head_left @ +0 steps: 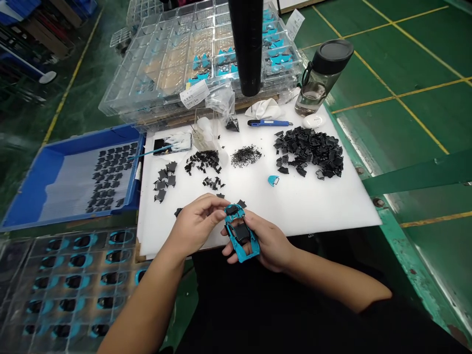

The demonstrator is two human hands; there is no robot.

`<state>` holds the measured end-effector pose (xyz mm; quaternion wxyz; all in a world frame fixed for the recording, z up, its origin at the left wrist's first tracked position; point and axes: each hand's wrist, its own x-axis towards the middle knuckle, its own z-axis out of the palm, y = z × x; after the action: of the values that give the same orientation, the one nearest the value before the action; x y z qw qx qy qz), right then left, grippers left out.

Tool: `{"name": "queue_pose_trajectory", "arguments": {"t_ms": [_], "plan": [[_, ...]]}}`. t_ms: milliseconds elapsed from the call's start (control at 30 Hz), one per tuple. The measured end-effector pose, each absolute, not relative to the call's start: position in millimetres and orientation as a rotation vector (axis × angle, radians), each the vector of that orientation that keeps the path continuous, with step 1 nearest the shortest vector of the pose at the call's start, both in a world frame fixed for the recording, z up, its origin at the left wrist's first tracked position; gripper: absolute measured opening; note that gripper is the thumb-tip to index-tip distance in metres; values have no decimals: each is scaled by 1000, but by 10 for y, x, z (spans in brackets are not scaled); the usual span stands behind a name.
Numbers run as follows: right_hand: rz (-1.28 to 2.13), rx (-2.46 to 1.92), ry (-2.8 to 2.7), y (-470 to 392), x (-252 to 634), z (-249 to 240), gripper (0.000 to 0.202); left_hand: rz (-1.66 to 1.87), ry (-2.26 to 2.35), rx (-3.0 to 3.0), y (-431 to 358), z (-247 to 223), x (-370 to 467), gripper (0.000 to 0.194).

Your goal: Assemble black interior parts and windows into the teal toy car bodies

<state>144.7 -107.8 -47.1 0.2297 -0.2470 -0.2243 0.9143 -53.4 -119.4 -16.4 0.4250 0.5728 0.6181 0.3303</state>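
A turquoise toy car body (242, 235) with black parts set into it is held above the near edge of the white board. My right hand (271, 242) wraps around it from the right, with some fingertips showing beneath its left side. My left hand (201, 219) is closed at its upper left end, thumb and forefinger pinched against the turquoise rim. Just beyond it lie a few flat black pieces (241, 203). Farther up the board sits a small loose turquoise part (273, 180).
On the white board (313, 206) are piles of black parts (309, 150), tiny black pins (246, 156), a blue cutter (269, 123) and a bottle (324, 76). Clear compartment trays (162, 54) stand behind. A blue bin (47, 162) and a tray of turquoise bodies (73, 280) are left.
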Motion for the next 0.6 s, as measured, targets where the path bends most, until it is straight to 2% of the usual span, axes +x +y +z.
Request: {"name": "queue_pose_trajectory", "arguments": {"t_ms": [167,367,600], "plan": [[2502,-825,-635,-987,1455,-395,28,860,1457,1507,-1222,-218,-517,45],[2434,-895,-795,-916,1478,-377,28,810,1409,1588,-1192,-174,-456,49],[2334,-986,-704,-831,1517,-463,23,994,2139,1468,-713,-280,-624,41]]}}
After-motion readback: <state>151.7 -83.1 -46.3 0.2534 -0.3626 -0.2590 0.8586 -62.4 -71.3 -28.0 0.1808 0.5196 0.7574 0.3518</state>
